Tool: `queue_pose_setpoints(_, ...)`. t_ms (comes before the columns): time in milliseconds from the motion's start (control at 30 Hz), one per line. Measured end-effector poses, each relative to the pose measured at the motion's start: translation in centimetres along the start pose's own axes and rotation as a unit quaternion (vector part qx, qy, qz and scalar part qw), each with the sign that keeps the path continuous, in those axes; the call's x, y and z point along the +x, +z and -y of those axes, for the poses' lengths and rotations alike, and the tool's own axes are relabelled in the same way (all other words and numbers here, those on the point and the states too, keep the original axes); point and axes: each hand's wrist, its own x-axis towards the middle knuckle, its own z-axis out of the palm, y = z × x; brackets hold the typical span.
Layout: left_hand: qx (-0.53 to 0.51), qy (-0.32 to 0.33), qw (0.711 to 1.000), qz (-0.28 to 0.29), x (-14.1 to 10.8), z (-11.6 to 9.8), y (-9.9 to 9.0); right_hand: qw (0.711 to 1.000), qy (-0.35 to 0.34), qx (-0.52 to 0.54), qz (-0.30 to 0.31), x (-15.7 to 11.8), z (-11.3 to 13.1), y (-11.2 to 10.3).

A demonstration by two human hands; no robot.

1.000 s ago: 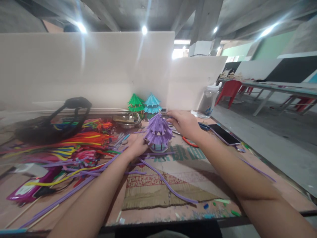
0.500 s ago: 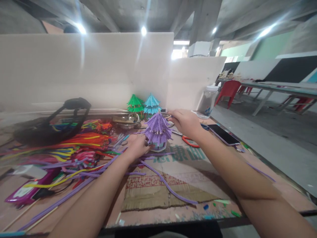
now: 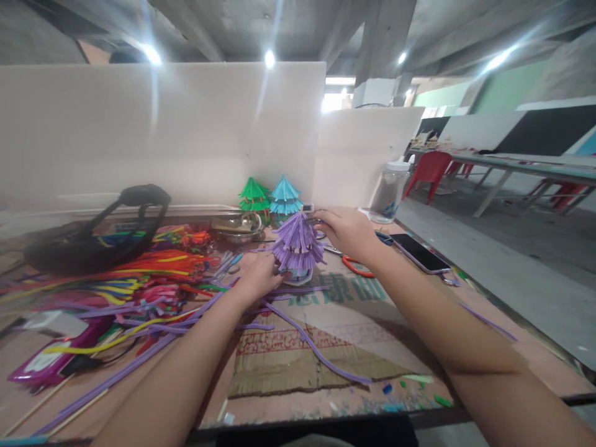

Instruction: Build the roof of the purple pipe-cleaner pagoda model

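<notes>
A purple two-tiered model (image 3: 298,243) with a pointed roof and a pale base stands at the middle of the table, tilted slightly. My left hand (image 3: 261,273) grips its base from the left, the fingertips partly behind it. My right hand (image 3: 347,231) is pinched at the upper right of its roof, around something small and dark that I cannot make out. Behind the purple model stand a green model (image 3: 254,195) and a light blue model (image 3: 285,197). Purple strips (image 3: 316,351) lie in front of my hands on the cardboard (image 3: 279,375).
Orange-handled scissors (image 3: 357,267), a phone (image 3: 421,253) and a clear bottle (image 3: 390,192) are at the right. Colourful strips (image 3: 162,264), a black bag (image 3: 84,239), a magenta tool (image 3: 60,357) and a metal bowl (image 3: 237,230) are on the left.
The top of the purple model has tilted slightly to the right. Both hands have kept nearly the same places.
</notes>
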Motion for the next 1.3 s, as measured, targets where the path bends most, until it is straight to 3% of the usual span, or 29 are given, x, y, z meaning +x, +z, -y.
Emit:
queue_pose_setpoints(800,0.011,-0.004,1.0,0.005,0.03,0.06,0.15,0.999,0.051,0.015,-0.002,-0.15,-0.05,0.25)
queue_pose_setpoints(1300,0.019,-0.005,1.0,-0.002,-0.05,0.09,0.32,0.999,0.031,0.01,0.005,0.02,0.23,-0.12)
